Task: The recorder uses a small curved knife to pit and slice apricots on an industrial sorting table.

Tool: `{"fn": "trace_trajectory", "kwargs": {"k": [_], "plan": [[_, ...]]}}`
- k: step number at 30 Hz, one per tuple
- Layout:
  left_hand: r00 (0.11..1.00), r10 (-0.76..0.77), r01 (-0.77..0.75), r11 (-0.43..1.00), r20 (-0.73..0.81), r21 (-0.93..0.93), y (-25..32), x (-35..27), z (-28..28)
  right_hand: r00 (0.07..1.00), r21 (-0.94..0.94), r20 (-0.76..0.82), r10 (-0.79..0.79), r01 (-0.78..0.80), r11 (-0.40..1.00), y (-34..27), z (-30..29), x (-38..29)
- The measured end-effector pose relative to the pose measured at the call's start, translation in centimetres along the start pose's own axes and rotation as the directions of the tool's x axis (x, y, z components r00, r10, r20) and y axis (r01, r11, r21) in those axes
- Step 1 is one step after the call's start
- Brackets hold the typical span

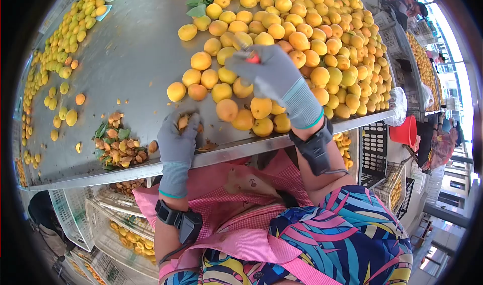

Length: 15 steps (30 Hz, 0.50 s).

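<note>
My left hand, in a grey knit glove, rests near the table's front edge with its fingers curled around a brown apricot pit. My right hand, gloved the same way, is over the near side of a large heap of yellow-orange apricots. It grips a small knife with a red handle; the blade is blurred by motion. Whole apricots lie loosely between the two hands. To the left of my left hand is a mound of pits mixed with green leaves.
The metal table has a raised front rim. Greener apricots line its far left side. Below stand plastic crates, some holding apricot halves. At right are a black crate, a red bucket and other people.
</note>
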<state>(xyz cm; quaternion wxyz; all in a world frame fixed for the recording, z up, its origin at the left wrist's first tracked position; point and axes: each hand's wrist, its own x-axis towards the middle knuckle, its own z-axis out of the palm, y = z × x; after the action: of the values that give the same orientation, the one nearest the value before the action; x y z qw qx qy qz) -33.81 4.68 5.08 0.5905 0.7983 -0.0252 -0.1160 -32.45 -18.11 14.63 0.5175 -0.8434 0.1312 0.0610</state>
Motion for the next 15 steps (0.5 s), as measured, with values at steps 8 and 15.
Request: {"fn": "trace_trajectory", "kwargs": {"k": [8, 15], "plan": [[0.991, 0.047, -0.016, 0.97, -0.125, 0.241, -0.8, 0.2, -0.8, 0.952, -0.597, 0.303, -0.031, 0.215, 0.773, 0.7, 4.4, -3.2], [0.994, -0.079, 0.077, 0.997, -0.079, -0.027, -2.4, 1.0, -2.2, 0.95, -0.463, 0.254, -0.18, 0.282, 0.84, 2.4, 7.0, -3.4]]}}
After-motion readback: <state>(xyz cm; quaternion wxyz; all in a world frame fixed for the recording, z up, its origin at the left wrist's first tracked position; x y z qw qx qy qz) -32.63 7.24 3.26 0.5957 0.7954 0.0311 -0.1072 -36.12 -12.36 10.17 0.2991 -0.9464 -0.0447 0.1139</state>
